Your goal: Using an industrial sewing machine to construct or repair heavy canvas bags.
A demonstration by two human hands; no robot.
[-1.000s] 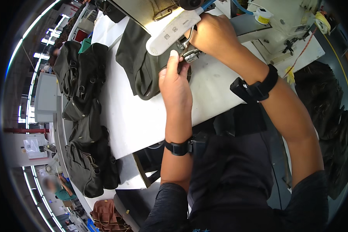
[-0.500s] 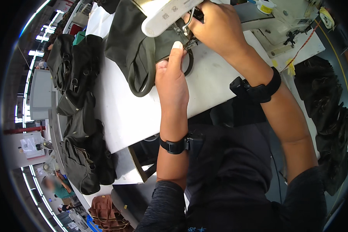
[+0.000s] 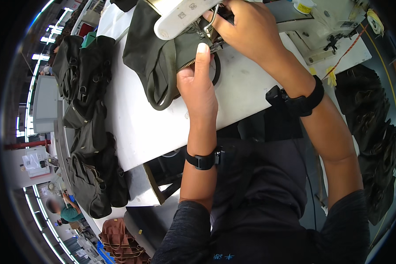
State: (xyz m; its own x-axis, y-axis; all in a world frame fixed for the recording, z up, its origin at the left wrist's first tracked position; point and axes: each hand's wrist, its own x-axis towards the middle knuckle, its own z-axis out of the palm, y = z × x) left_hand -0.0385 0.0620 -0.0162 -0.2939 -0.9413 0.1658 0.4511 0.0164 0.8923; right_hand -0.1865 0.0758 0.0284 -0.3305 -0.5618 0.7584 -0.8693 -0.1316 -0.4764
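A dark olive fabric bag [image 3: 141,42] with a loop handle [image 3: 165,94] lies under the head of a white sewing machine [image 3: 176,22]. My left hand [image 3: 199,83] is closed on the bag's zippered edge, thumb on top and fingers curled underneath. The zipper's metal teeth [image 3: 187,64] show beside that thumb. My right hand [image 3: 253,33] is bent around dark material of the bag just beyond the presser foot area [image 3: 211,35]. Its thumb lies by a bent metal lever [image 3: 212,20], and its other fingertips are hidden.
Several dark bags [image 3: 90,163] are piled along the left of the white table [image 3: 141,141]. More dark pieces [image 3: 365,119] hang at the right. A brown bag [image 3: 119,242] sits at the lower left. A red cord [image 3: 347,50] runs near the machine base. Another person [image 3: 68,211] is farther left.
The bag's near edge has shifted slightly in under the machine. My left thumb points more upright. Both hands keep hold, and the whole view has tilted a little.
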